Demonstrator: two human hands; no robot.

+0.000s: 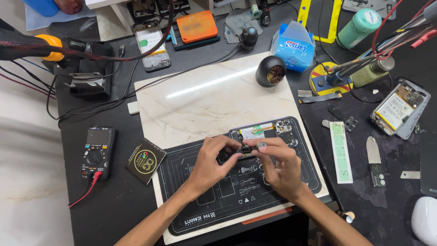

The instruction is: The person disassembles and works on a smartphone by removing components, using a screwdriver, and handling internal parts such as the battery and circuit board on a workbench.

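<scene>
An opened phone (261,133) with its back off lies on a black work mat (195,200), which rests on a pale marble slab (200,100). My left hand (214,161) reaches in from the lower left, its fingertips pinching at the phone's lower left edge. From the lower right comes my right hand (278,166), whose thumb and forefinger meet the left fingers over a small dark part (246,149) of the phone. Whether a tool is between the fingers I cannot tell. The fingers hide most of the phone's lower half.
A black multimeter (96,152) with a red lead lies left, next to a dark square card (145,160). A second opened phone (398,109) lies right. A black ball of brass wool (270,71), a blue tissue pack (293,45), an orange case (196,26) and cables crowd the back.
</scene>
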